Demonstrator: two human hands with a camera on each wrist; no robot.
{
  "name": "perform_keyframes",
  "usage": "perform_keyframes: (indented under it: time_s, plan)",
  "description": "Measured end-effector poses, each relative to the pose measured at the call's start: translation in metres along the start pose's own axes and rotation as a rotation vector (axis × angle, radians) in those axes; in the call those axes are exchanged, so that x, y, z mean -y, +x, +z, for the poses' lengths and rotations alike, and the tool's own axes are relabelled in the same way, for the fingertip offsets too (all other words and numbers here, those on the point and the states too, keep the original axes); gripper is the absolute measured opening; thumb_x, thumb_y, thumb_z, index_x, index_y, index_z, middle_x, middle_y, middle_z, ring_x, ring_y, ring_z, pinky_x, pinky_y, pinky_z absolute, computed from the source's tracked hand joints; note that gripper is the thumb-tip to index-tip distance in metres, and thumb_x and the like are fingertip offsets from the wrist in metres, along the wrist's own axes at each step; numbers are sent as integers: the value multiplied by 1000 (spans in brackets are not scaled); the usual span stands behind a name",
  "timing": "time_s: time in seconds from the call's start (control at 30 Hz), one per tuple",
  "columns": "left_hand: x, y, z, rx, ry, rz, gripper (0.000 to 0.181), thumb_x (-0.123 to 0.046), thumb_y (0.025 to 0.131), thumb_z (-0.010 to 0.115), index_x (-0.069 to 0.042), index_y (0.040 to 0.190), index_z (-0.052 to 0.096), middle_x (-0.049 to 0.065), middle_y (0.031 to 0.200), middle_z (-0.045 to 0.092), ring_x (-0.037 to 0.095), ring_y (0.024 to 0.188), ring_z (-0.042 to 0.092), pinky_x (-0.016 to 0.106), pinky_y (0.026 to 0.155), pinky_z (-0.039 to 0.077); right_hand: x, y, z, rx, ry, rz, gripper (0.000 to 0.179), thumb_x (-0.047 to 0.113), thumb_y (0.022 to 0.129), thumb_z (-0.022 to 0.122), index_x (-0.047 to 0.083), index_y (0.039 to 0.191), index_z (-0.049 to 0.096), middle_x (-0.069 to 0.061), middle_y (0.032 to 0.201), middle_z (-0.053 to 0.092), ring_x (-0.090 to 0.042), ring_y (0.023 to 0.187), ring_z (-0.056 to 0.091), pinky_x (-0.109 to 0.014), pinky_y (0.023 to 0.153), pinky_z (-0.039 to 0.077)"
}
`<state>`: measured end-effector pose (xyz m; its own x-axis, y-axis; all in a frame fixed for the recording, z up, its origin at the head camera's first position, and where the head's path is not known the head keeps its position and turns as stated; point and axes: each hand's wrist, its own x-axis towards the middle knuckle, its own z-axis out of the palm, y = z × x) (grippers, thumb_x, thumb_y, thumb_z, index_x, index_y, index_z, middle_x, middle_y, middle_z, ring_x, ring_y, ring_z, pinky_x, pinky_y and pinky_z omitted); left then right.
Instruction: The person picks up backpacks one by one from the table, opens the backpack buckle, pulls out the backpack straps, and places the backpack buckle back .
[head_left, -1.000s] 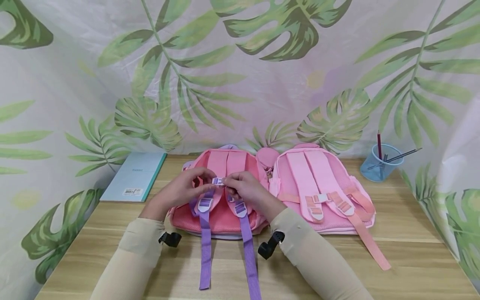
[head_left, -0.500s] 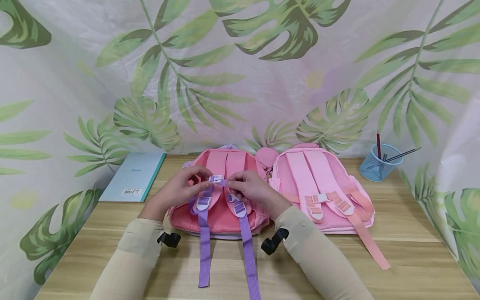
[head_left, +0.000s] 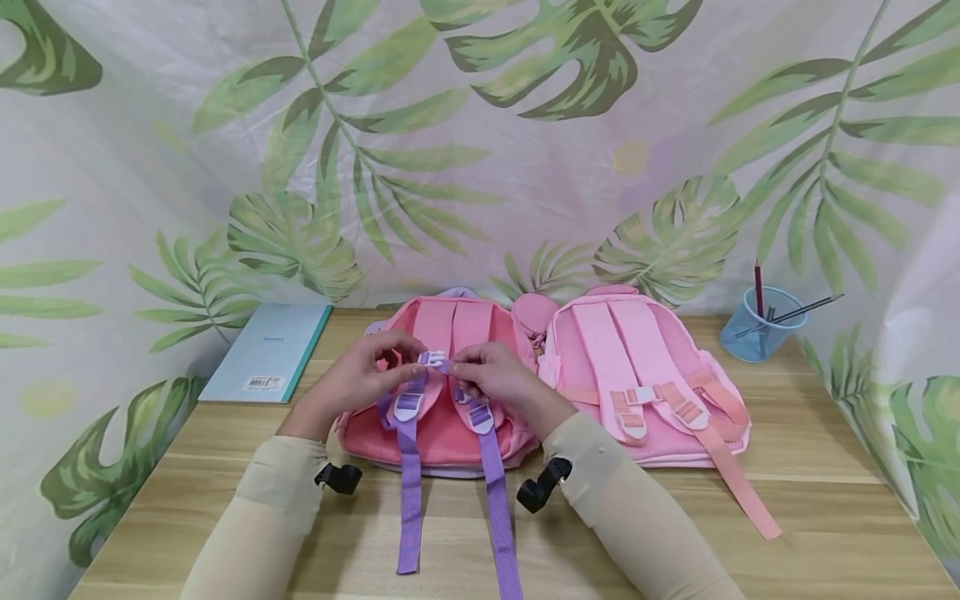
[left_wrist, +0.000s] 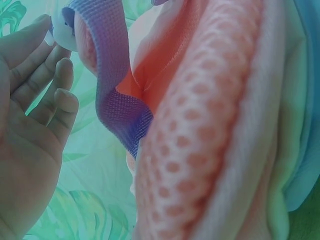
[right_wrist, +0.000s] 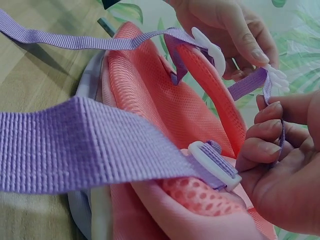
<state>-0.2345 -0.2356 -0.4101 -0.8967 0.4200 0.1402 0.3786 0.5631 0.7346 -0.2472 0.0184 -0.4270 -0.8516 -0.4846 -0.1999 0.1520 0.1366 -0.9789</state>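
A coral-pink backpack lies with its straps up, below both hands. In the head view my left hand pinches a white side-release buckle between thumb and fingertips. My right hand pinches the purple chest strap just right of that buckle, the webbing running between thumb and curled fingers in the right wrist view. Two white strap adjusters, a left one and a right one, sit lower on the shoulder straps. Long purple webbing tails hang from them onto the table.
A light pink backpack with orange webbing and a fastened white buckle lies close at the right. A blue notebook is at the left, and a blue mesh cup with several pencils stands at the back right of the wooden table.
The right hand has slid off the buckle to the right along the purple strap, then slightly back left. More of the buckle and strap shows. The left hand keeps its pinch.
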Motion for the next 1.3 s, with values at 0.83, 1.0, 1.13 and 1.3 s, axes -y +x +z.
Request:
perform_keyframes:
  time_s: [0.83,1.0,1.13,1.3]
  plan:
    - [2,0,-1,17,1,-12,18,-16,98,80,-22,115,78,0,103,70,25,97,59,36,84,48,4,0,4,36,25,32,24,17,111,60,-5,114,70,-1,73,55,-12,61,46,-24,57,39]
    - [4,-1,-2,-1,16,-28,17,-18,99,80,-22,115,79,0,101,70,24,97,58,36,85,47,6,-3,-5,43,1,71,26,20,110,64,-4,116,73,-1,72,55,-11,58,42,-22,52,33]
    - [3,-1,-1,-4,12,-30,17,-18,99,80,-21,115,78,1,102,70,24,97,58,35,84,48,6,-4,-7,49,24,76,23,15,110,62,-3,119,72,-2,73,55,-11,57,40,-21,51,32]
    - [4,0,2,-5,11,-24,19,-17,99,80,-20,117,77,1,103,69,24,97,58,33,84,48,0,-2,-4,60,64,37,20,14,111,59,-4,115,67,-1,74,54,-11,59,44,-22,51,35]
